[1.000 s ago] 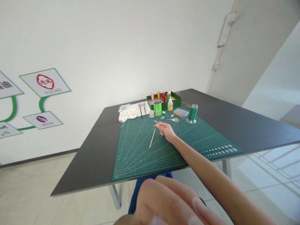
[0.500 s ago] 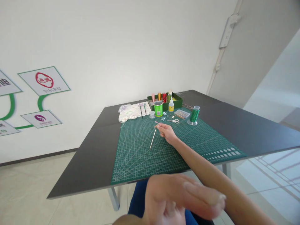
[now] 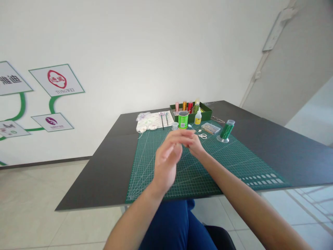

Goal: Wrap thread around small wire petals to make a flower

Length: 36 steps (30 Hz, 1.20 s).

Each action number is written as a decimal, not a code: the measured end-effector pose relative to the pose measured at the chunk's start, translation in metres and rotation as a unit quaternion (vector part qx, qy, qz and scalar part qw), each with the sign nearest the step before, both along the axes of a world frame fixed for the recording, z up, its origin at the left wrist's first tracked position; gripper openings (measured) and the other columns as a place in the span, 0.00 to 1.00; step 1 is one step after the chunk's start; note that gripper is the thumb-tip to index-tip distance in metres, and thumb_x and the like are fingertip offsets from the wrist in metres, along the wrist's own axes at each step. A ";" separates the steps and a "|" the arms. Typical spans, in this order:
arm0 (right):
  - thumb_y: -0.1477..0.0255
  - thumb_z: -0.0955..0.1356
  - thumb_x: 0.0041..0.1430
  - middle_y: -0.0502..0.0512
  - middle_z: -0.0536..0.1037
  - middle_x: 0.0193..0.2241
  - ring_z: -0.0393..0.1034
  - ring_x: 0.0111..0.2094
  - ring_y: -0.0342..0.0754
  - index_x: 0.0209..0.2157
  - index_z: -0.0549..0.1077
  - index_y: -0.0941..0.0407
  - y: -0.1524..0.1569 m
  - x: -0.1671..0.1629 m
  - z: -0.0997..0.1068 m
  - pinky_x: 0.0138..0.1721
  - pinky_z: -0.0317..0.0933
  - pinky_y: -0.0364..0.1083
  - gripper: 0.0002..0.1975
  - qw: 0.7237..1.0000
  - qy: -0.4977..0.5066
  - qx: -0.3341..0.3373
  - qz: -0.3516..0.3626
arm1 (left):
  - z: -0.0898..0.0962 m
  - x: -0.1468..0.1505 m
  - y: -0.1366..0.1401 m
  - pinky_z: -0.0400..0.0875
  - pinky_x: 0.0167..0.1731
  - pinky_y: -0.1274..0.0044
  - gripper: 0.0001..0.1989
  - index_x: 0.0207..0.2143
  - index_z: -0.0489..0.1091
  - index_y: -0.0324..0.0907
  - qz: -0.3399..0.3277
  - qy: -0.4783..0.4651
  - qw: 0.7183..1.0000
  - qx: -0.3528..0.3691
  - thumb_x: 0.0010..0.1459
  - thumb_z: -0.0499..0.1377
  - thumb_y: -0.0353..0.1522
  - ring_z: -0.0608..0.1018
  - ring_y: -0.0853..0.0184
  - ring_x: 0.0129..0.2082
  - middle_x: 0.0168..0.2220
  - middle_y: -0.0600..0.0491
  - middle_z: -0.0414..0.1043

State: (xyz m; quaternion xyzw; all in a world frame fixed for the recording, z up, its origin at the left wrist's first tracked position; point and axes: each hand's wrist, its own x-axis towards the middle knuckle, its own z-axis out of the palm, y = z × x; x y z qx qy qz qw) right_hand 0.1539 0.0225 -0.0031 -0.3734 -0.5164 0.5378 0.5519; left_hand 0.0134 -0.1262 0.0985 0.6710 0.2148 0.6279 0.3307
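Note:
My left hand (image 3: 168,158) is raised over the cutting mat (image 3: 148,166), fingers stretched forward and thumb apart, with nothing visible in it. Just beyond it, my right hand (image 3: 195,146) is bent at the wrist, its fingertips covered by my left hand. Half a second ago it pinched a thin pale stick, which is now hidden; its grip appears unchanged. Close to my right hand lie white-handled scissors (image 3: 202,136). Behind the hands stands a green can (image 3: 183,121) with a dark-handled tool in it, next to a small clear container (image 3: 174,125).
A green box (image 3: 208,114) with several thread spools stands at the back beside a glue bottle (image 3: 198,117). A clear case (image 3: 211,128) and a green thread spool (image 3: 227,131) are to the right. White cloth (image 3: 153,121) with two dark sticks lies back left.
My left hand has moved forward from close to the camera to beside my right hand, now covering its fingertips and the stick. The view has shifted slightly left.

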 end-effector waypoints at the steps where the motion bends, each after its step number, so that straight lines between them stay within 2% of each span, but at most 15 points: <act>1: 0.51 0.76 0.44 0.41 0.57 0.16 0.41 0.18 0.37 0.32 0.75 0.56 0.002 -0.002 0.001 0.17 0.40 0.43 0.23 1.000 0.010 0.004 -0.004 | -0.003 -0.003 0.024 0.71 0.53 0.65 0.17 0.46 0.74 0.48 0.018 0.008 1.000 -0.022 0.69 0.51 0.45 0.74 0.58 0.56 0.52 0.48 0.73; 3: 0.53 0.77 0.41 0.42 0.59 0.15 0.41 0.17 0.36 0.31 0.75 0.57 0.004 -0.006 0.001 0.17 0.39 0.42 0.23 0.999 0.038 0.012 -0.013 | -0.015 -0.009 0.070 0.72 0.51 0.68 0.12 0.47 0.73 0.46 0.084 0.044 0.994 -0.064 0.65 0.58 0.40 0.75 0.59 0.53 0.51 0.47 0.73; 5: 0.54 0.78 0.40 0.42 0.62 0.15 0.41 0.16 0.35 0.30 0.76 0.57 0.006 -0.009 0.002 0.16 0.38 0.42 0.23 0.998 0.050 0.016 -0.017 | -0.034 -0.015 0.106 0.72 0.50 0.68 0.14 0.48 0.73 0.44 0.153 0.082 0.980 -0.100 0.61 0.63 0.37 0.75 0.59 0.51 0.54 0.45 0.72; 6: 0.54 0.79 0.40 0.43 0.63 0.15 0.42 0.16 0.35 0.30 0.76 0.58 0.007 -0.010 0.003 0.16 0.39 0.42 0.24 0.998 0.050 0.018 -0.018 | -0.045 -0.018 0.118 0.72 0.48 0.69 0.15 0.48 0.73 0.43 0.160 0.093 0.974 -0.134 0.59 0.65 0.35 0.76 0.59 0.49 0.55 0.44 0.72; 7: 0.54 0.79 0.39 0.44 0.65 0.16 0.43 0.16 0.35 0.30 0.77 0.58 0.008 -0.010 0.003 0.16 0.40 0.41 0.24 0.998 0.048 0.020 -0.020 | -0.055 -0.020 0.128 0.74 0.45 0.69 0.15 0.47 0.73 0.42 0.143 0.101 0.969 -0.177 0.57 0.66 0.34 0.78 0.61 0.44 0.53 0.44 0.73; 10: 0.53 0.79 0.39 0.47 0.69 0.18 0.47 0.16 0.35 0.30 0.78 0.58 0.010 -0.011 0.003 0.16 0.41 0.41 0.24 0.999 0.033 0.024 -0.025 | -0.078 -0.022 0.138 0.75 0.35 0.74 0.15 0.47 0.72 0.37 0.003 0.088 0.955 -0.283 0.59 0.64 0.35 0.80 0.67 0.31 0.37 0.46 0.78; 12: 0.53 0.79 0.39 0.49 0.73 0.20 0.49 0.16 0.35 0.30 0.78 0.58 0.011 -0.010 0.001 0.16 0.41 0.41 0.24 0.999 0.020 0.024 -0.028 | -0.087 -0.022 0.138 0.72 0.27 0.78 0.14 0.42 0.72 0.36 -0.020 0.074 0.949 -0.306 0.58 0.64 0.36 0.76 0.71 0.23 0.29 0.49 0.77; 15: 0.54 0.79 0.38 0.52 0.76 0.23 0.50 0.16 0.35 0.31 0.78 0.58 0.009 -0.009 -0.003 0.16 0.41 0.41 0.25 0.999 0.001 0.021 -0.034 | -0.092 -0.022 0.137 0.65 0.20 0.81 0.12 0.35 0.72 0.36 -0.004 0.072 0.951 -0.302 0.56 0.66 0.36 0.70 0.75 0.18 0.24 0.53 0.74; 17: 0.54 0.79 0.39 0.50 0.74 0.20 0.49 0.16 0.36 0.32 0.79 0.59 0.006 -0.007 -0.006 0.16 0.41 0.41 0.24 0.999 -0.021 0.019 -0.026 | -0.093 -0.024 0.138 0.64 0.20 0.82 0.11 0.33 0.72 0.36 0.001 0.076 0.952 -0.298 0.56 0.65 0.36 0.69 0.75 0.17 0.23 0.53 0.73; 22: 0.53 0.75 0.48 0.43 0.61 0.13 0.44 0.14 0.36 0.35 0.80 0.60 -0.001 0.004 -0.010 0.16 0.38 0.42 0.23 0.995 -0.088 0.044 0.029 | -0.095 -0.031 0.138 0.66 0.25 0.79 0.07 0.32 0.74 0.37 0.040 0.103 0.956 -0.271 0.57 0.63 0.33 0.70 0.73 0.19 0.24 0.53 0.74; 28: 0.53 0.72 0.53 0.40 0.54 0.13 0.43 0.14 0.36 0.39 0.80 0.61 -0.004 0.014 -0.008 0.17 0.38 0.42 0.24 0.985 -0.140 0.065 0.076 | -0.097 -0.036 0.135 0.70 0.35 0.76 0.05 0.32 0.76 0.39 0.120 0.167 0.960 -0.189 0.59 0.60 0.29 0.77 0.68 0.27 0.24 0.53 0.76; 31: 0.55 0.72 0.54 0.39 0.53 0.13 0.43 0.15 0.36 0.40 0.80 0.61 -0.005 0.016 -0.007 0.17 0.38 0.41 0.23 0.979 -0.157 0.063 0.114 | -0.099 -0.035 0.134 0.69 0.35 0.76 0.06 0.31 0.76 0.39 0.159 0.219 0.952 -0.142 0.60 0.59 0.27 0.77 0.68 0.28 0.25 0.54 0.76; 36: 0.56 0.72 0.56 0.39 0.53 0.13 0.42 0.15 0.36 0.39 0.79 0.62 -0.005 0.020 -0.007 0.18 0.37 0.41 0.21 0.974 -0.156 0.057 0.152 | -0.104 -0.037 0.135 0.69 0.37 0.76 0.09 0.31 0.77 0.40 0.198 0.325 0.922 -0.076 0.60 0.58 0.23 0.77 0.68 0.30 0.28 0.53 0.78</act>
